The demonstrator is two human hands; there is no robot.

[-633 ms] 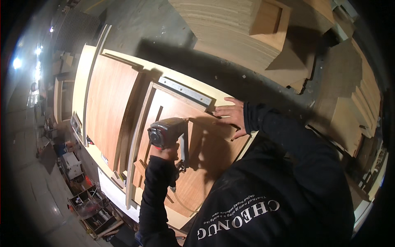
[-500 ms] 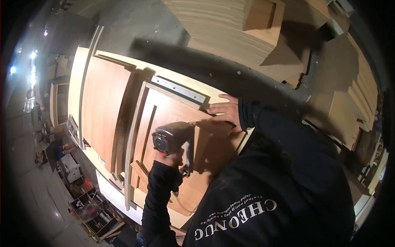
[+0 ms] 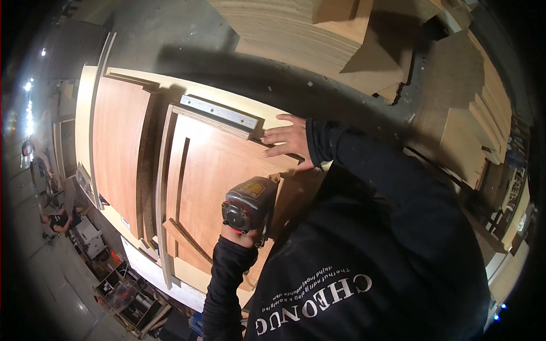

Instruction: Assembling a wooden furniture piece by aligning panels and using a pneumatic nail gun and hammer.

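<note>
Right hand (image 3: 289, 138) flat and open on far edge of wood panel (image 3: 219, 182); left hand (image 3: 245, 234) wrapped tight around nail gun (image 3: 250, 203) over near edge; fastening maybe half done, hard to tell

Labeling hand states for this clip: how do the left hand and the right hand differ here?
The left hand is wrapped around the grip of a dark power tool; the right hand holds nothing and lies flat, fingers spread, on the wooden panel. The left hand is mostly hidden behind the tool; the right hand shows in full. The left hand sits near the body, the right reaches to the panel's far edge. Both arms wear black sleeves.
</note>
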